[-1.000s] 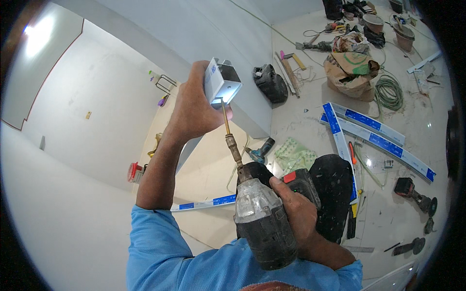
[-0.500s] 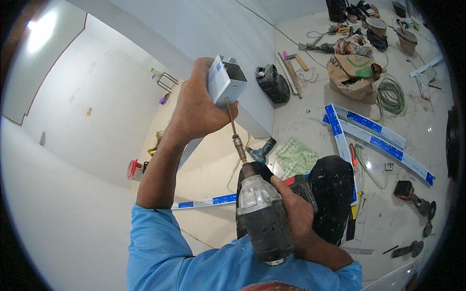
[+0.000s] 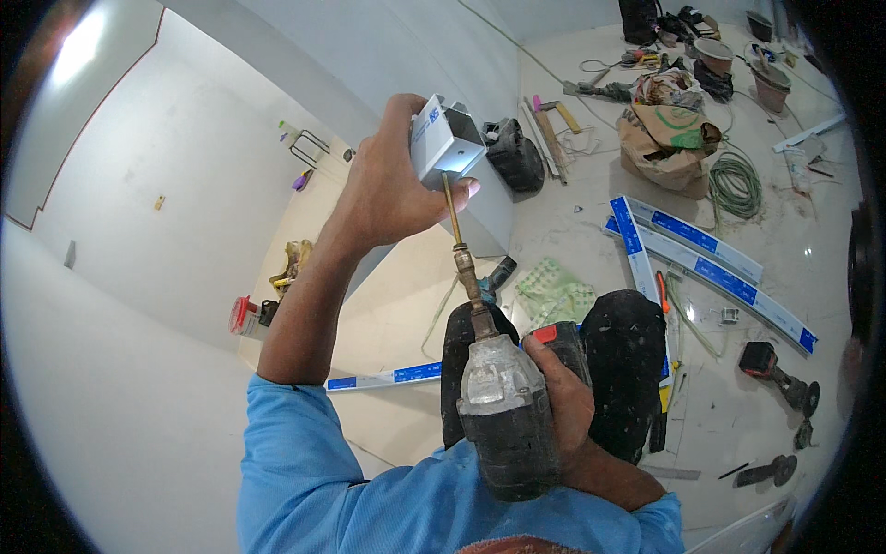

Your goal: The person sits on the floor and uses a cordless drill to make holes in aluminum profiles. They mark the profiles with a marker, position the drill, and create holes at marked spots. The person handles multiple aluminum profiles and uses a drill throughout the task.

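Observation:
My left hand (image 3: pixel 392 185) is wrapped round a white rectangular metal profile (image 3: pixel 448 152), whose hollow end faces me. My right hand (image 3: pixel 565 397) grips the handle of a black and silver impact driver (image 3: pixel 503 406) with a red-and-black battery. The driver's long brass-coloured bit (image 3: pixel 452 208) points up and away, its tip at the lower face of the profile. Light falls on that face around the tip. Whether the tip has gone into the metal I cannot tell.
White-and-blue wrapped strips (image 3: pixel 711 263) lie on the tiled floor at right. Beyond them are a brown paper bag (image 3: pixel 664 148) and coiled green hose (image 3: pixel 736 183). A cordless grinder (image 3: pixel 780 377) lies far right; a teal-and-black drill (image 3: pixel 496 277) is past my knees. A wall stands left.
The profile and my left hand have shifted slightly right and up. The driver has turned a little, and its light now shines on the profile's face.

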`<move>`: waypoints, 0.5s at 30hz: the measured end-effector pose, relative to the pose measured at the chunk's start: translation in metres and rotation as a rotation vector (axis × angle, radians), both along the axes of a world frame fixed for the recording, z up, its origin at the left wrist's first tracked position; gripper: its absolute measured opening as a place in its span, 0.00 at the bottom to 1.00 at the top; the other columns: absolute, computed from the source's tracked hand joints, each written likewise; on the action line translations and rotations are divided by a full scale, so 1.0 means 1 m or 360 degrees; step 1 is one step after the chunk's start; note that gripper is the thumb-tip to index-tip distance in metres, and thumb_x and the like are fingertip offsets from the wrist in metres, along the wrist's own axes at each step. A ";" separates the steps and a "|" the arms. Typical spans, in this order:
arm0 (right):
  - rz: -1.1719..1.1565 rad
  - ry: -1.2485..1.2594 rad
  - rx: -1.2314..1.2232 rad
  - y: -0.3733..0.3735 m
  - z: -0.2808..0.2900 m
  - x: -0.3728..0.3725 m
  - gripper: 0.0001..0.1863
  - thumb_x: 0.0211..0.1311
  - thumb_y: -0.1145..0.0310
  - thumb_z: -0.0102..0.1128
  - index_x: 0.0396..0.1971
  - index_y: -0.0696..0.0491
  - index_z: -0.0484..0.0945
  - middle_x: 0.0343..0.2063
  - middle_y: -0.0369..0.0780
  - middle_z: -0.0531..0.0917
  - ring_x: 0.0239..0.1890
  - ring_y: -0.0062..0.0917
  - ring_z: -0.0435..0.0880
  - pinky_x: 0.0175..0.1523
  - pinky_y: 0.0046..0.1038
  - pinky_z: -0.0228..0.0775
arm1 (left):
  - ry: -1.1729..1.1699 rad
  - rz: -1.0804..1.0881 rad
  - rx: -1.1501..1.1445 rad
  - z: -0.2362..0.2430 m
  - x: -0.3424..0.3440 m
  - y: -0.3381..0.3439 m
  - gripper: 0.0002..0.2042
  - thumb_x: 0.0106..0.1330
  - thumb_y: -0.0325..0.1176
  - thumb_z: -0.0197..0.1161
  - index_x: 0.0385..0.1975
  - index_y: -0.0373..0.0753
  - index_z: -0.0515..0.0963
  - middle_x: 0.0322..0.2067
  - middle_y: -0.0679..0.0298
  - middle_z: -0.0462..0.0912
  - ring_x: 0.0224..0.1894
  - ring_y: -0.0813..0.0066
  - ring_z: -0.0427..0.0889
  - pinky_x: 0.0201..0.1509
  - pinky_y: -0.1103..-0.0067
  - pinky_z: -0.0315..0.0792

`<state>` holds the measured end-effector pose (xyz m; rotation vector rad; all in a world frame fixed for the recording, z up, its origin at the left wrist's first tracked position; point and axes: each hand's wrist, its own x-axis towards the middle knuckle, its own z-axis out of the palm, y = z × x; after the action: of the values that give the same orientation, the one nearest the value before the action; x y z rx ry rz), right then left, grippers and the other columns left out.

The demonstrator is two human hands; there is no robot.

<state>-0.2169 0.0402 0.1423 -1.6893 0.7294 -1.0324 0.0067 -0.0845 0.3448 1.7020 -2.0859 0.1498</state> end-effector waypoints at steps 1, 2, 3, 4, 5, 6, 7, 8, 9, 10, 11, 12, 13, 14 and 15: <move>-0.0021 -0.0035 0.0009 0.000 0.001 -0.001 0.45 0.57 0.57 0.81 0.71 0.62 0.72 0.46 0.54 0.90 0.47 0.47 0.92 0.55 0.46 0.82 | 0.0014 -0.0007 0.0008 -0.001 0.000 -0.001 0.39 0.49 0.39 0.83 0.62 0.38 0.71 0.44 0.53 0.86 0.47 0.59 0.88 0.56 0.62 0.81; -0.0069 -0.0056 -0.0106 0.000 0.001 -0.001 0.42 0.60 0.62 0.80 0.71 0.62 0.72 0.47 0.52 0.90 0.48 0.42 0.93 0.56 0.42 0.85 | 0.0028 -0.0014 0.0016 -0.003 0.001 -0.001 0.39 0.49 0.39 0.83 0.62 0.38 0.71 0.45 0.53 0.86 0.48 0.59 0.88 0.56 0.62 0.81; -0.0121 -0.0075 -0.0224 0.000 -0.001 -0.002 0.40 0.62 0.66 0.79 0.72 0.62 0.72 0.49 0.51 0.90 0.49 0.38 0.93 0.56 0.38 0.87 | 0.0024 0.0010 0.0023 -0.003 0.000 -0.001 0.39 0.49 0.40 0.84 0.61 0.38 0.72 0.44 0.53 0.86 0.47 0.59 0.88 0.56 0.62 0.81; -0.0171 -0.0093 -0.0342 0.000 -0.003 -0.003 0.37 0.65 0.71 0.79 0.72 0.62 0.72 0.51 0.50 0.90 0.50 0.33 0.94 0.57 0.33 0.89 | 0.0019 0.0034 0.0031 -0.004 0.000 -0.001 0.39 0.49 0.41 0.84 0.61 0.38 0.72 0.44 0.53 0.86 0.47 0.59 0.88 0.55 0.62 0.81; -0.0174 -0.0091 -0.0289 0.000 -0.005 -0.003 0.37 0.65 0.71 0.78 0.72 0.61 0.72 0.51 0.50 0.90 0.50 0.33 0.94 0.57 0.34 0.90 | 0.0015 0.0060 0.0038 -0.005 0.000 -0.001 0.39 0.49 0.41 0.84 0.61 0.38 0.72 0.44 0.53 0.86 0.47 0.59 0.89 0.55 0.62 0.81; -0.0174 -0.0096 -0.0238 0.002 -0.007 -0.004 0.37 0.66 0.72 0.78 0.72 0.60 0.72 0.51 0.49 0.90 0.50 0.32 0.94 0.57 0.34 0.90 | 0.0019 0.0064 0.0044 -0.004 0.000 -0.001 0.39 0.49 0.41 0.84 0.61 0.38 0.72 0.43 0.53 0.87 0.46 0.59 0.89 0.54 0.62 0.81; -0.0179 -0.0128 -0.0218 0.002 -0.010 -0.003 0.37 0.66 0.72 0.78 0.72 0.60 0.72 0.50 0.49 0.90 0.50 0.32 0.94 0.57 0.34 0.90 | 0.0023 0.0069 0.0049 -0.004 0.000 -0.001 0.39 0.49 0.41 0.85 0.61 0.38 0.72 0.43 0.53 0.87 0.45 0.58 0.89 0.54 0.62 0.82; -0.0181 -0.0159 -0.0196 0.003 -0.012 -0.002 0.37 0.66 0.72 0.78 0.72 0.59 0.72 0.50 0.49 0.91 0.51 0.32 0.94 0.57 0.34 0.90 | 0.0028 0.0074 0.0054 -0.004 -0.001 -0.001 0.39 0.49 0.41 0.85 0.61 0.39 0.72 0.42 0.53 0.87 0.44 0.58 0.89 0.53 0.62 0.82; -0.0186 -0.0222 -0.0203 0.003 -0.016 0.001 0.37 0.65 0.72 0.78 0.72 0.59 0.72 0.50 0.49 0.91 0.51 0.32 0.94 0.57 0.34 0.90 | 0.0025 0.0057 0.0047 -0.004 -0.001 -0.001 0.38 0.50 0.41 0.85 0.60 0.39 0.73 0.42 0.53 0.87 0.44 0.58 0.89 0.53 0.62 0.82; -0.0191 -0.0284 -0.0210 0.004 -0.017 0.002 0.37 0.65 0.72 0.78 0.72 0.59 0.73 0.50 0.49 0.91 0.51 0.32 0.94 0.57 0.34 0.90 | 0.0022 0.0039 0.0040 -0.004 -0.001 0.000 0.38 0.50 0.41 0.85 0.60 0.39 0.73 0.41 0.53 0.87 0.43 0.58 0.89 0.52 0.62 0.82; -0.0158 -0.0177 -0.0201 0.003 -0.015 0.001 0.37 0.65 0.71 0.79 0.72 0.59 0.73 0.50 0.49 0.91 0.50 0.31 0.94 0.57 0.34 0.90 | 0.0019 0.0022 0.0033 -0.004 -0.001 0.001 0.37 0.50 0.40 0.85 0.60 0.39 0.73 0.41 0.53 0.87 0.43 0.58 0.89 0.52 0.62 0.82; -0.0122 -0.0072 -0.0191 0.002 -0.011 -0.001 0.37 0.64 0.71 0.79 0.72 0.60 0.72 0.50 0.49 0.91 0.50 0.31 0.94 0.56 0.34 0.90 | 0.0005 0.0011 0.0024 -0.004 0.000 0.002 0.36 0.50 0.40 0.84 0.59 0.38 0.74 0.41 0.53 0.87 0.43 0.59 0.89 0.51 0.62 0.82; -0.0086 0.0034 -0.0182 0.002 -0.007 -0.002 0.38 0.64 0.71 0.79 0.72 0.61 0.72 0.50 0.49 0.91 0.50 0.31 0.94 0.56 0.33 0.90 | -0.0009 0.0000 0.0015 -0.004 0.000 0.003 0.35 0.50 0.39 0.84 0.58 0.38 0.74 0.41 0.53 0.87 0.43 0.59 0.89 0.51 0.62 0.82; -0.0122 -0.0008 -0.0241 0.002 -0.007 -0.002 0.38 0.64 0.71 0.79 0.72 0.61 0.72 0.50 0.49 0.91 0.50 0.31 0.94 0.56 0.33 0.90 | -0.0023 -0.0011 0.0006 -0.004 0.000 0.004 0.35 0.51 0.38 0.84 0.58 0.38 0.74 0.41 0.53 0.88 0.43 0.59 0.89 0.51 0.62 0.82; -0.0165 -0.0053 -0.0303 0.003 -0.006 -0.004 0.38 0.64 0.71 0.80 0.71 0.62 0.72 0.49 0.48 0.91 0.50 0.31 0.94 0.55 0.33 0.90 | -0.0024 -0.0005 0.0016 -0.002 -0.001 0.004 0.34 0.50 0.38 0.83 0.57 0.37 0.75 0.41 0.53 0.88 0.43 0.60 0.89 0.51 0.63 0.82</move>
<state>-0.2205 0.0428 0.1361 -1.8067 0.7222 -1.2321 0.0053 -0.0802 0.3431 1.7086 -2.1036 0.1522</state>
